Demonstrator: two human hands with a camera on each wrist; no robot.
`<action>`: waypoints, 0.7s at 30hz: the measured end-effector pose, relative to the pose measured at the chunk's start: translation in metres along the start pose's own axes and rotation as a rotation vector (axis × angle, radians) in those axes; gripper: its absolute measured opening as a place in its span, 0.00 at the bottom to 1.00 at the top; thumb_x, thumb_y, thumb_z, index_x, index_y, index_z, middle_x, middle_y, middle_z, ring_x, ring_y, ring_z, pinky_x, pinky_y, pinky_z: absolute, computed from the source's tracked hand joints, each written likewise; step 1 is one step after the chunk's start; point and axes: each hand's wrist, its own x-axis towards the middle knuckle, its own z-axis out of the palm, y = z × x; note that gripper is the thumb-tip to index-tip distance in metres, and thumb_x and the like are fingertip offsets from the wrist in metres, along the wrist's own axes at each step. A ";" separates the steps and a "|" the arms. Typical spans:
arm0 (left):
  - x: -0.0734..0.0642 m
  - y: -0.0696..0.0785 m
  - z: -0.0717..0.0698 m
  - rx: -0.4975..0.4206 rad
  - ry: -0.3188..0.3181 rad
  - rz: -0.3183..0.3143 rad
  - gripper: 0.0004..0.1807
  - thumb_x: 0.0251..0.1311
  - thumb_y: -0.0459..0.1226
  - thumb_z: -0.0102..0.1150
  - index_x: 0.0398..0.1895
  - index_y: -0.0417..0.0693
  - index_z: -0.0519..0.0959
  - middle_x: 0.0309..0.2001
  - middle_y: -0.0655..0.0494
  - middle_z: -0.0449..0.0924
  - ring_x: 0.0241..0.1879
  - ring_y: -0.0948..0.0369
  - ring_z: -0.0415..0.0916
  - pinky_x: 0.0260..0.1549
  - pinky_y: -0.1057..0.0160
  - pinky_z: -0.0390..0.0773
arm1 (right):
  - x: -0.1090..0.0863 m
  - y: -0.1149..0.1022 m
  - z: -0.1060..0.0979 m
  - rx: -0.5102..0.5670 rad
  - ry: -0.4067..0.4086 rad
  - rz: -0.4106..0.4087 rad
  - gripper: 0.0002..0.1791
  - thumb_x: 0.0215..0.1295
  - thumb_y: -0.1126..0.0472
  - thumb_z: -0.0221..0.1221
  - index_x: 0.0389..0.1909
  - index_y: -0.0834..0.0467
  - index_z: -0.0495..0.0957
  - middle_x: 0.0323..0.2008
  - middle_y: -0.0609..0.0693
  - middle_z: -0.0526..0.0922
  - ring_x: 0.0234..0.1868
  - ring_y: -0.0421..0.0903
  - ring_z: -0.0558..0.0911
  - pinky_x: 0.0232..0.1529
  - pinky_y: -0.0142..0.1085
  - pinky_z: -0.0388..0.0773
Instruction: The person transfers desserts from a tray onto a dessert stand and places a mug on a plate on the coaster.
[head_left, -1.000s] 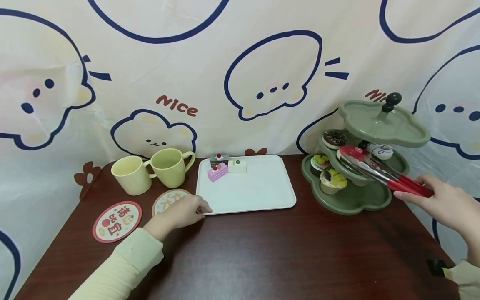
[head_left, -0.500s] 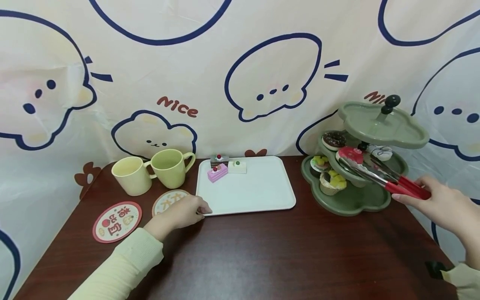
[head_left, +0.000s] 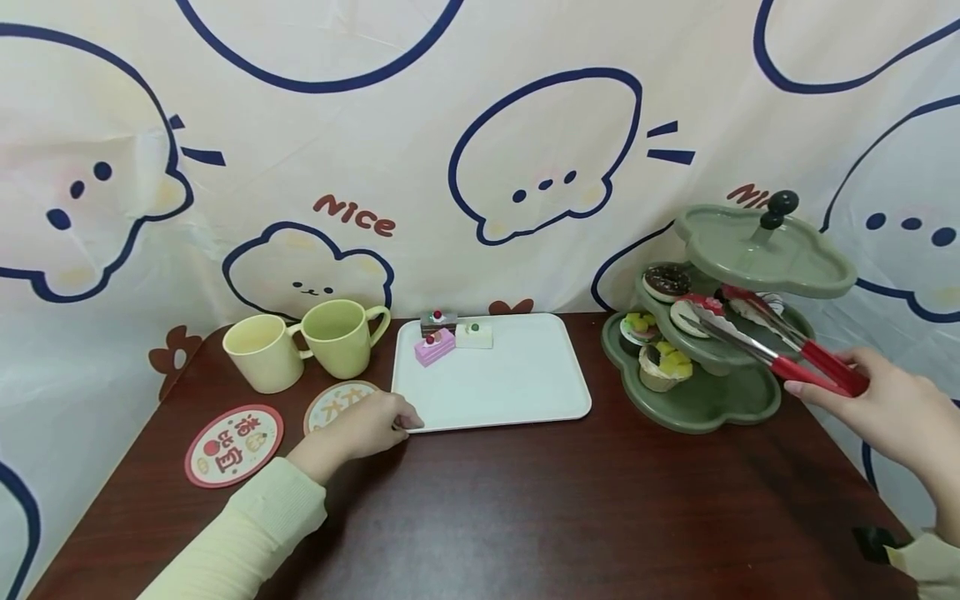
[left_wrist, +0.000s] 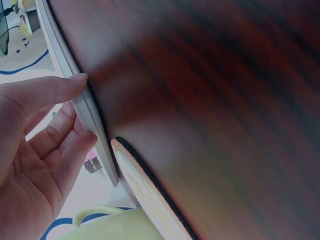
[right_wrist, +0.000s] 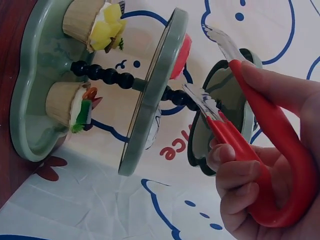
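Note:
My left hand (head_left: 367, 425) grips the near left corner of a white tray (head_left: 517, 375). In the left wrist view its thumb and fingers are at the tray's rim (left_wrist: 92, 120). Three small toy cake slices stand on the tray: pink (head_left: 435, 346), white (head_left: 475, 336) and dark brown (head_left: 438, 322). My right hand (head_left: 892, 408) holds red-handled tongs (head_left: 834, 367) with their arms spread apart. The tong tips are at a red-topped doughnut (right_wrist: 183, 57) on the middle tier of a green three-tier stand (head_left: 795, 258). In the head view the tongs partly hide it.
A chocolate doughnut (head_left: 666, 282) shares the middle tier. Cupcakes, one with yellow topping (head_left: 663, 367), sit on the bottom tier. Two pale green mugs (head_left: 337, 342) and two round coasters (head_left: 235, 446) are at the left. A patterned cloth hangs behind the table (head_left: 525, 508).
The tongs' arms have spread wider and their tips have shifted over the red-topped doughnut, now more hidden in the head view. My left hand and the tray have stayed in place.

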 end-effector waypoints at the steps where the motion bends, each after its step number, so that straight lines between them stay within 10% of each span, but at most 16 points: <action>1: 0.000 0.000 0.000 0.001 0.002 0.000 0.13 0.55 0.21 0.63 0.38 0.44 0.89 0.34 0.58 0.86 0.37 0.63 0.80 0.38 0.59 0.82 | 0.000 -0.001 0.000 0.002 0.003 0.000 0.50 0.65 0.34 0.62 0.54 0.81 0.60 0.34 0.78 0.74 0.29 0.63 0.76 0.21 0.45 0.75; 21: 0.000 -0.003 0.002 0.007 0.016 0.012 0.13 0.54 0.21 0.63 0.37 0.44 0.89 0.34 0.59 0.86 0.37 0.64 0.80 0.38 0.60 0.82 | 0.003 -0.045 0.007 0.025 -0.076 -0.128 0.49 0.61 0.28 0.62 0.62 0.68 0.66 0.27 0.55 0.75 0.26 0.52 0.74 0.22 0.39 0.64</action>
